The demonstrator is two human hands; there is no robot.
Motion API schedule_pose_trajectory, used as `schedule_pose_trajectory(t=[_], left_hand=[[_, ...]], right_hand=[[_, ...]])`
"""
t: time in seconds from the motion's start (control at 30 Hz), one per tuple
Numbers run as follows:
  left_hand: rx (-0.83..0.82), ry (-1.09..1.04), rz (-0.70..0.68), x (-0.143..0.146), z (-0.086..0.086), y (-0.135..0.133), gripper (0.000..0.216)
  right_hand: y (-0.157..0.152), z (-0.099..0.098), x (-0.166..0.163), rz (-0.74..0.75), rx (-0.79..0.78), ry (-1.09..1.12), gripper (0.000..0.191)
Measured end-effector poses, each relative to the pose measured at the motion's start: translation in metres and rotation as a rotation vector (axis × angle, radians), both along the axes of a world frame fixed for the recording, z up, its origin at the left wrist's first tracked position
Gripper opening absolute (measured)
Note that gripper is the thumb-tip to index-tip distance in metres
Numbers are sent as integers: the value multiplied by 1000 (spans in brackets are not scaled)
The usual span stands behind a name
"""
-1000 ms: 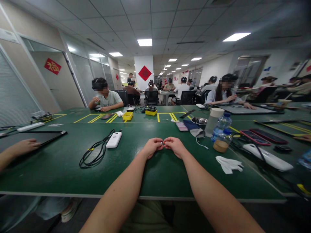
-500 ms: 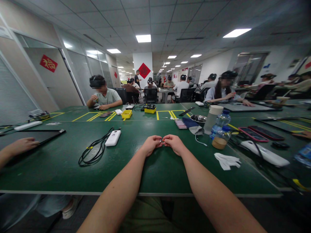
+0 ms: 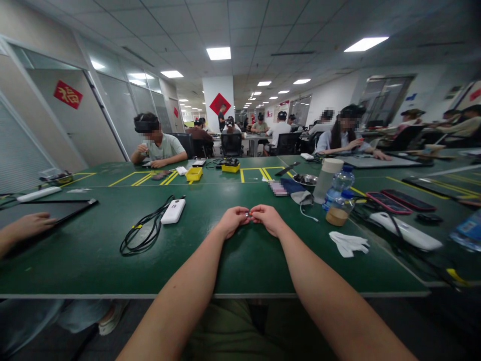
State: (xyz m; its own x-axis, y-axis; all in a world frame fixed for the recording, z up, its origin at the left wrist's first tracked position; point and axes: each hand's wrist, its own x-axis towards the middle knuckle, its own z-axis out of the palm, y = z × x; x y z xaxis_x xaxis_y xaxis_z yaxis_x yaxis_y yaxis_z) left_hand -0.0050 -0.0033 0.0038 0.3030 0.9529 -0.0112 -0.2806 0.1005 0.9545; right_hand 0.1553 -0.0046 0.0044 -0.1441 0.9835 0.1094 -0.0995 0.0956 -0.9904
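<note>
Desk (image 3: pixel 93 260): flat, matte dark-green top, with yellow line markings farther back. Left hand (image 3: pixel 232 221) and right hand (image 3: pixel 268 219) rest on it side by side, knuckles up, forearms bare.

The fingers of both hands curl inward and meet tip to tip, pinching a small shiny piece (image 3: pixel 248 215) between them. It glints grey like metal; too small to tell its shape. The piece sits exactly where the two sets of fingertips meet, at mid-desk straight ahead of the person. Cannot tell whether it touches the desk surface.

Left of the hands, well apart: a smooth, white, round-cornered power bank (image 3: pixel 173 211) joined to a loosely coiled black cable (image 3: pixel 141 235).

To the right:
- a crumpled white cloth (image 3: pixel 347 242)
- a clear plastic bottle (image 3: pixel 338 186)
- a squat clear jar (image 3: pixel 336 214) with brown contents

Far left: another person's hand (image 3: pixel 28 224) lies on a flat black tablet (image 3: pixel 56 209).
</note>
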Motion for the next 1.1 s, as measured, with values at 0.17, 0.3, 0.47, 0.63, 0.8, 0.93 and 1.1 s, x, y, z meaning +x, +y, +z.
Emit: schedule_pose_trajectory(t=[0.17,0.3,0.47,0.63,0.8,0.93,1.1], left_hand=[[12,10,-7,0,0,0,26],[18,37,1,0,-1,2,27],[41,67,29,0,-2,2,25],[125,120,38,-1,-4,3,24],[186,176,49,-2,-8,3,24],[205,183,34,-2,-6,3,24],[213,198,40,-2,-4,1,24]], right_hand=[[-1,2,-1,1,-5,-17,14],[0,1,-1,13,1,-9,15],[5,-5,1,-2,19,-3,22],[6,-6,2,-14,86,-29,25],[3,-4,2,-8,108,-57,27],[2,-3,1,-1,104,-48,27],[-1,0,0,4,92,-61,27]])
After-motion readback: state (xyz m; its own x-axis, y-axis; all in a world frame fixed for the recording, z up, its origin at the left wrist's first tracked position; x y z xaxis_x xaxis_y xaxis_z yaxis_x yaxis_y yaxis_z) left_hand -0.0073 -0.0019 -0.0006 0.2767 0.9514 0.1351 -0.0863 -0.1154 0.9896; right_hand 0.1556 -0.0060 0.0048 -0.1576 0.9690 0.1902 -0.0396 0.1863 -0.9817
